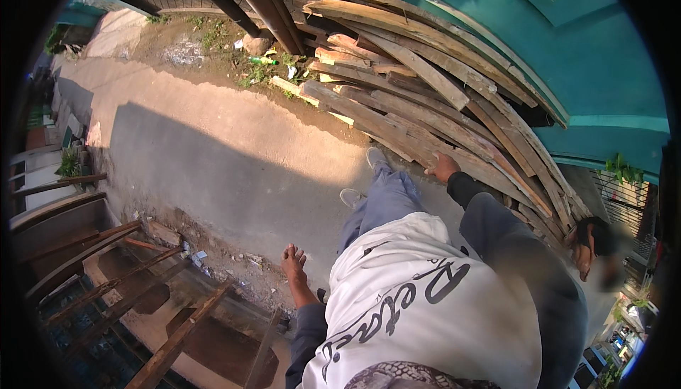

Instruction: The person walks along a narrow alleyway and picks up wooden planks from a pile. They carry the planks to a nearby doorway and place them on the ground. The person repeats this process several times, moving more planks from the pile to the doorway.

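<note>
My left hand (293, 267) hangs out to the left over the grey lane, its fingers loosely bent and apart, with nothing in it. On the other side, my right hand (444, 167) shows beside the near edge of a big pile of weathered planks (418, 123). Its thumb stands away from the fingers and I see nothing held. Whether it touches the nearest plank (369, 116) I cannot tell. Between my hands are my legs in blue-grey trousers and my grey shoes (376, 156) on the pavement.
The planks lie along a teal wall (567, 55). Two posts (273, 16) rise beyond them, near weeds and a green bottle (264, 60). Wooden beams (181, 336) and rubble line the left side. At right, a blurred dark figure (603, 247) is partly visible by the pile's end.
</note>
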A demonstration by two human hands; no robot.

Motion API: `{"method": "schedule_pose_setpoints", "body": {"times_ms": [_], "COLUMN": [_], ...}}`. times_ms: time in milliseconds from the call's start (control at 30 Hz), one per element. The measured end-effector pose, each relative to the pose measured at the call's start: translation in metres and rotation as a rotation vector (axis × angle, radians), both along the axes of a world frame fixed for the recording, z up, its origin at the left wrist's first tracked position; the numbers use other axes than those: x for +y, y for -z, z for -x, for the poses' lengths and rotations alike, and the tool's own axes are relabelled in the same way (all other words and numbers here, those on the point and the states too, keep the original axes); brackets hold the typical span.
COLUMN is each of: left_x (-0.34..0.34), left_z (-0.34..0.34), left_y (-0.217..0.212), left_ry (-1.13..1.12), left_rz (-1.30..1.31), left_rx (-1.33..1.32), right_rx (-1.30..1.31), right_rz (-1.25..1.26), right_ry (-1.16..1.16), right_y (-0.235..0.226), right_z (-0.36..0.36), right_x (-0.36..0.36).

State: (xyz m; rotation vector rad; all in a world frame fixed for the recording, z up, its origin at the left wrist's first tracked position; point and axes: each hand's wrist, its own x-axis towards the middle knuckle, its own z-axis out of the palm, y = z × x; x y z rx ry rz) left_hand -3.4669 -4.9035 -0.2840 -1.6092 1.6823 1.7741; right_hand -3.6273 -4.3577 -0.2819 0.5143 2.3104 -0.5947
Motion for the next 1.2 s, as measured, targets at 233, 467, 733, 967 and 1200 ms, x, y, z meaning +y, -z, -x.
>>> {"method": "schedule_pose_setpoints", "body": {"times_ms": [233,467,733,967,1200], "left_x": [0.041,0.045,0.069,0.071,0.065], "left_z": [-0.064,-0.023,0.04,0.08,0.1], "left_y": [0.008,-0.011,-0.009,-0.01,-0.01], "left_ry": [0.195,0.072,0.144,0.23,0.204], "left_rz": [-0.131,-0.051,-0.071,-0.062,-0.032], "left_rx": [-0.312,-0.233,-0.118,-0.134,-0.115], "right_rx": [-0.026,-0.084,0.104,0.207,0.396], "right_rz": [-0.025,-0.074,-0.072,-0.183,-0.247], "right_ry": [0.013,-0.03,-0.092,-0.175,-0.199], "right_y": [0.03,0.046,-0.009,-0.093,-0.172], "right_z": [0.045,0.087,0.124,0.225,0.331], "right_x": [0.006,0.021,0.03,0.083,0.163]}}
